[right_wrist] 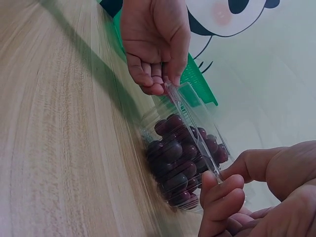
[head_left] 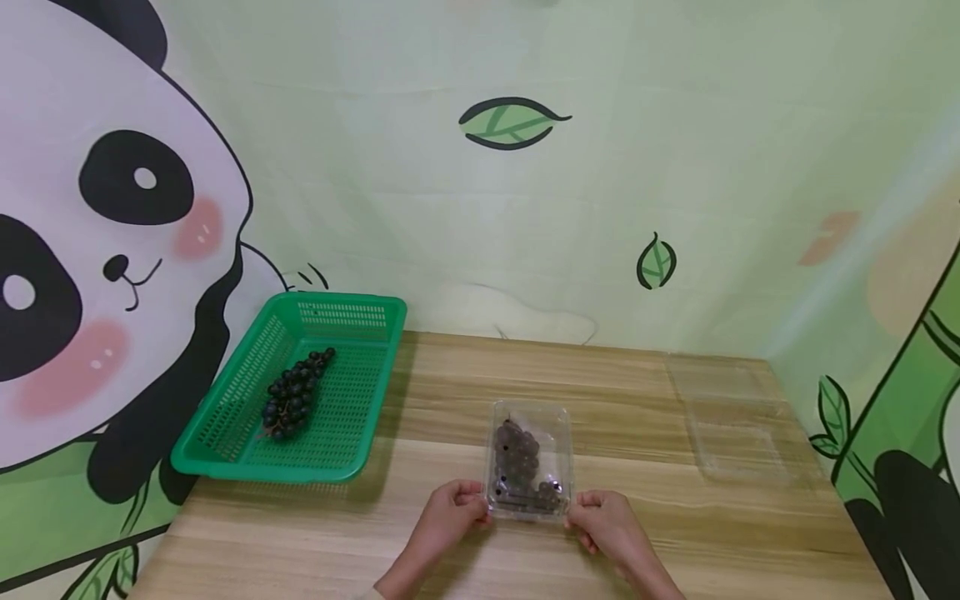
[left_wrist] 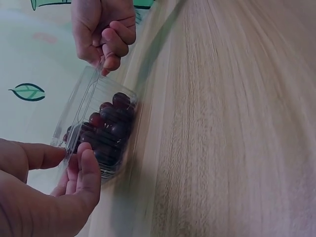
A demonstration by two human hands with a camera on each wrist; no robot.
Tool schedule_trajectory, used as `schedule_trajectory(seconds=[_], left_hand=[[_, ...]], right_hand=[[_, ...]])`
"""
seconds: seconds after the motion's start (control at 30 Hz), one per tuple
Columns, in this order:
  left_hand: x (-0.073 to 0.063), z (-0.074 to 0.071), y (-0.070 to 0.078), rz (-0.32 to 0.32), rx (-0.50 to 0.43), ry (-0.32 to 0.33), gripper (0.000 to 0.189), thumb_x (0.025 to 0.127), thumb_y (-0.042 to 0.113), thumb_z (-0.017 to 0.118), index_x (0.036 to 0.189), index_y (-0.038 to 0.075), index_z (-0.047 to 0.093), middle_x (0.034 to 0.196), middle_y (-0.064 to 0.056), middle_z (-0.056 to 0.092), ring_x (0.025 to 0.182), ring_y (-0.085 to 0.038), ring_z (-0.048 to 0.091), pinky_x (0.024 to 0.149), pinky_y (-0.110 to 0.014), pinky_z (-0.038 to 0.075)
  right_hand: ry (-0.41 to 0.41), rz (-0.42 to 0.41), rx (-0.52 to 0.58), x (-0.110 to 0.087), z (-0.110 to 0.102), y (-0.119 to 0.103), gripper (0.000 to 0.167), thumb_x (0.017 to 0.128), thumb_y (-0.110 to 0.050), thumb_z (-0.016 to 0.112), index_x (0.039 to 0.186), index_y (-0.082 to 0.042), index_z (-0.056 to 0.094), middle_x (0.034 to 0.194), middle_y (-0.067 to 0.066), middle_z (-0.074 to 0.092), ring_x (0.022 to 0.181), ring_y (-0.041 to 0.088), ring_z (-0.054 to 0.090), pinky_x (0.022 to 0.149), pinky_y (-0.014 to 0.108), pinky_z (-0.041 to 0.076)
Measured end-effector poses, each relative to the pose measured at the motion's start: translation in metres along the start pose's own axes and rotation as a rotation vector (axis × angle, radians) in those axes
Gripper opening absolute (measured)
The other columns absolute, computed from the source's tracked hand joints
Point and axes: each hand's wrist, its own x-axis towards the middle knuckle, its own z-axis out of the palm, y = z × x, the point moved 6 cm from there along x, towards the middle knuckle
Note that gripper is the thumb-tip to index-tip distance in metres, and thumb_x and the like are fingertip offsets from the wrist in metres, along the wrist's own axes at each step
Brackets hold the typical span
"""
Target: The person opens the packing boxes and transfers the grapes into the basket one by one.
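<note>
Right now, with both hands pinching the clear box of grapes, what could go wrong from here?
The left hand and right hand pinch only the near corners of the box, so lifting it might tip it.
The lid may not be fully fastened; I cannot tell, and it could pop open.
The grapes lie against the box's side, so squeezing might bruise them.

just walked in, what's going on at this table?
A person is pinching the near corners of a clear plastic box, left hand on one and right hand on the other. Dark grapes are inside, and the lid looks down over them. A green basket to the left holds another dark bunch. What seems to be more clear plastic lies on the right of the wooden table, hard to make out.
</note>
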Motion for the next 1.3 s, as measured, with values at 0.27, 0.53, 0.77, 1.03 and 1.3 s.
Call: schedule_trajectory(seconds=[0.27, 0.53, 0.77, 1.03, 1.3], left_hand=[[0.000, 0.003, -0.007, -0.063, -0.123, -0.018, 0.033, 0.096, -0.005, 0.057, 0.123, -0.023, 0.052, 0.099, -0.021, 0.068, 0.086, -0.019, 0.070, 0.078, -0.030, 0.060], [0.003, 0.006, -0.010, -0.062, -0.189, -0.001, 0.033, 0.097, -0.003, 0.055, 0.122, -0.023, 0.052, 0.097, -0.014, 0.067, 0.083, -0.015, 0.066, 0.077, -0.023, 0.058], [0.005, 0.004, -0.011, -0.079, -0.232, 0.024, 0.035, 0.099, -0.003, 0.052, 0.126, -0.026, 0.047, 0.097, -0.014, 0.065, 0.081, -0.012, 0.063, 0.076, -0.023, 0.057], [0.007, 0.000, -0.012, -0.077, -0.216, 0.054, 0.039, 0.097, -0.004, 0.051, 0.129, -0.025, 0.046, 0.097, -0.012, 0.061, 0.078, -0.012, 0.059, 0.070, -0.020, 0.053], [0.010, -0.005, -0.009, -0.080, -0.216, 0.086, 0.036, 0.100, -0.001, 0.054, 0.127, -0.023, 0.050, 0.098, -0.011, 0.062, 0.078, -0.011, 0.057, 0.070, -0.020, 0.052]], right_hand=[[-0.003, -0.010, 0.007, -0.001, 0.000, 0.001, 0.006, 0.084, 0.000, 0.061, 0.081, 0.001, 0.066, 0.059, 0.001, 0.057, 0.049, 0.008, 0.044, 0.045, 0.018, 0.036], [-0.079, 0.000, 0.045, 0.000, 0.000, 0.006, 0.008, 0.090, -0.004, 0.064, 0.083, 0.000, 0.067, 0.069, 0.003, 0.065, 0.052, 0.006, 0.048, 0.047, 0.018, 0.038], [-0.181, -0.004, 0.076, 0.000, 0.004, 0.012, 0.014, 0.093, -0.006, 0.066, 0.086, 0.006, 0.067, 0.072, 0.001, 0.069, 0.052, 0.004, 0.049, 0.046, 0.016, 0.037], [-0.290, 0.029, 0.156, -0.007, 0.012, 0.016, 0.012, 0.095, -0.007, 0.065, 0.092, 0.005, 0.069, 0.082, 0.000, 0.073, 0.056, 0.001, 0.051, 0.048, 0.013, 0.037], [-0.355, 0.054, 0.208, -0.010, 0.022, 0.018, 0.008, 0.095, -0.007, 0.065, 0.094, -0.001, 0.070, 0.086, 0.002, 0.075, 0.058, -0.001, 0.054, 0.047, 0.011, 0.037]])
